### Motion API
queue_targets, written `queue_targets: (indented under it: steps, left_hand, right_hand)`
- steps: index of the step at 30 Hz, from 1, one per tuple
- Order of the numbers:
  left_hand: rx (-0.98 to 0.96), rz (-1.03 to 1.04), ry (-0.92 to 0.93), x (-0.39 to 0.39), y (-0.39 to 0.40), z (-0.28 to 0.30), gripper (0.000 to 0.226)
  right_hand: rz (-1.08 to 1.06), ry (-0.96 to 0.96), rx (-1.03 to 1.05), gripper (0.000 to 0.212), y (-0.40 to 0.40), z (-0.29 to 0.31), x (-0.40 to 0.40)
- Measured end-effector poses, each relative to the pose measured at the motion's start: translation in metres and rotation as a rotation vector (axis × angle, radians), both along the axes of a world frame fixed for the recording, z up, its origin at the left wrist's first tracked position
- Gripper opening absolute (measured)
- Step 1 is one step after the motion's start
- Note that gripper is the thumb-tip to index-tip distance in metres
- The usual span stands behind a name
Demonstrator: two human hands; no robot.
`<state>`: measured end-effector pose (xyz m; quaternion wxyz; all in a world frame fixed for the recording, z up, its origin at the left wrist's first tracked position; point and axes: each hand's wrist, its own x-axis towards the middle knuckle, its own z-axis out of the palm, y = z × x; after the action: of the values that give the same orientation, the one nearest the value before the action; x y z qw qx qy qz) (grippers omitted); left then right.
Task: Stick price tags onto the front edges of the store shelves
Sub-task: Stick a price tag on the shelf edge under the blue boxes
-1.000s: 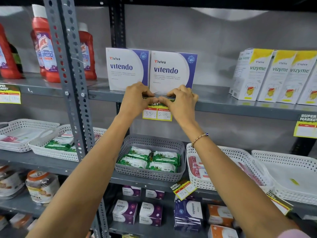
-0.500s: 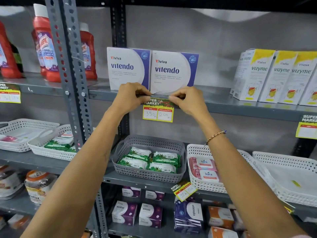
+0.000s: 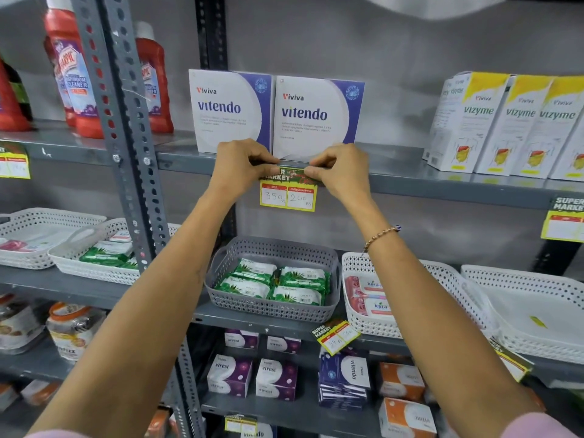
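A yellow price tag with a dark "super market" header and handwritten 350 and 200 hangs from the front edge of the grey upper shelf, below two white Vitendo boxes. My left hand pinches the tag's top left corner against the shelf edge. At the top right corner my right hand pinches it the same way. The fingers hide part of the header.
Other tags hang at the far left, far right and, tilted, on the lower shelf. Vizyme boxes stand right, red cleaner bottles left. A grey basket and white baskets sit below. A perforated upright crosses left.
Both hands have slid apart along the tag's top edge, uncovering more of the header. The tag stays against the shelf edge.
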<state>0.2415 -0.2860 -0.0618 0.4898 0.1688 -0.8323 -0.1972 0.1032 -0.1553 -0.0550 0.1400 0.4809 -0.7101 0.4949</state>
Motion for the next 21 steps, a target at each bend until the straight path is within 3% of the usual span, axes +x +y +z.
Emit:
queue_targets:
  steps: [12,15,18,21]
  left_hand:
    - [-0.017,-0.019,-0.065,0.009,-0.006,0.002,0.023]
    - [0.013,-0.023,-0.055,0.012,-0.004,0.002,0.022]
    - [0.034,0.028,0.171,0.014,0.013,-0.013,0.022]
    - [-0.096,0.091,0.415,0.007,0.044,-0.045,0.011]
  right_hand:
    - [0.043,-0.096,0.029,0.014,0.009,0.005,-0.008]
    - [0.024,-0.076,-0.103,0.012,0.017,0.003,-0.001]
    - [-0.008,0.008,-0.301,0.01,0.028,-0.022,0.015]
    - [0.037,0.095,-0.323,0.012,0.043,-0.069,0.02]
